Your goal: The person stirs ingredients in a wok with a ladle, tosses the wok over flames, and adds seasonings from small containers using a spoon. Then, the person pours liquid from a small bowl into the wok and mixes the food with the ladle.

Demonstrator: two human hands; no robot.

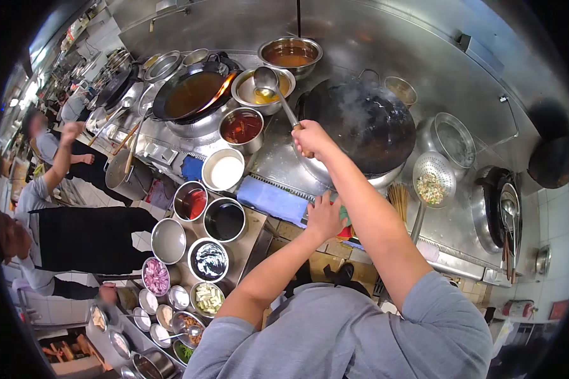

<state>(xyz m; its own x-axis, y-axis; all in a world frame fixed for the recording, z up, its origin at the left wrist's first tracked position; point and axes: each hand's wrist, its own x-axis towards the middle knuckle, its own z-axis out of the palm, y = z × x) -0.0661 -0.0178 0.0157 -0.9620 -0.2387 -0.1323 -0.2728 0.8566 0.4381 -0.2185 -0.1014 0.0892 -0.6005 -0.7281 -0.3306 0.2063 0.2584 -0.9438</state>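
Observation:
My right hand (pixel 315 138) is closed around the wooden-ended handle of a ladle (pixel 286 106). The ladle's bowl hangs over a steel bowl (pixel 240 96) with yellow liquid inside. To the right of that hand, a large black wok (pixel 367 142) gives off smoke on the stove. Lower down, my left hand (pixel 326 218) is at the stove's front edge with its fingers spread. Beside its fingers shows a bit of green material (pixel 344 216); whether the hand touches it I cannot tell. A folded blue cloth (pixel 269 197) lies left of this hand.
A perforated strainer (pixel 434 177) with chopped bits is at right. A second wok (pixel 193 95) of brown liquid has flame at its rim. Pots of sauces, including a dark one (pixel 225 220), and ingredient bowls line the left. A co-worker (pixel 88 234) stands there.

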